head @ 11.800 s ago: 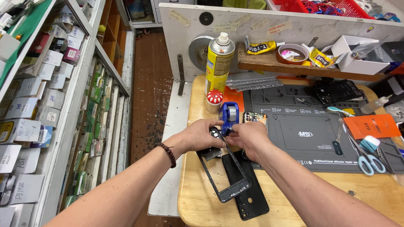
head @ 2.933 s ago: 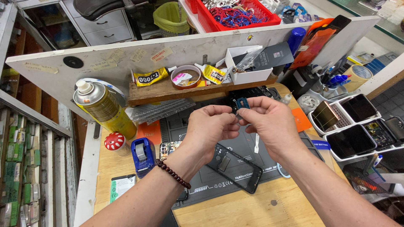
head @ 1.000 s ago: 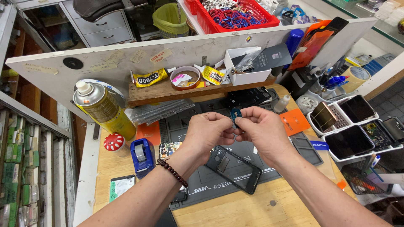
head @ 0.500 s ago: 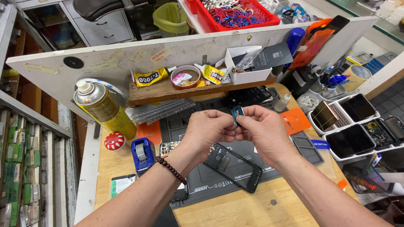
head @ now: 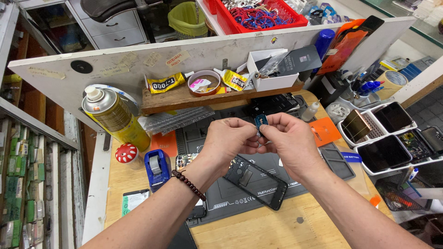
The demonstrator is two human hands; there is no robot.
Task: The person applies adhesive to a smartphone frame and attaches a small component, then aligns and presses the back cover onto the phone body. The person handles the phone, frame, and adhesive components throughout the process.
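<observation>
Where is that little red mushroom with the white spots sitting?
In the head view, the small red white-spotted mushroom figure stands on the wooden bench at the left, between the yellow spray can and the blue tape dispenser.

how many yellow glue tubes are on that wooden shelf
2. One yellow glue tube lies at the left end of the wooden shelf, the other yellow glue tube right of the tape roll. More may hide behind the white box.

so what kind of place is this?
Most likely a phone repair bench: both hands pinch a small blue part above a stripped phone frame on a dark repair mat, with trays of phones alongside.
</observation>
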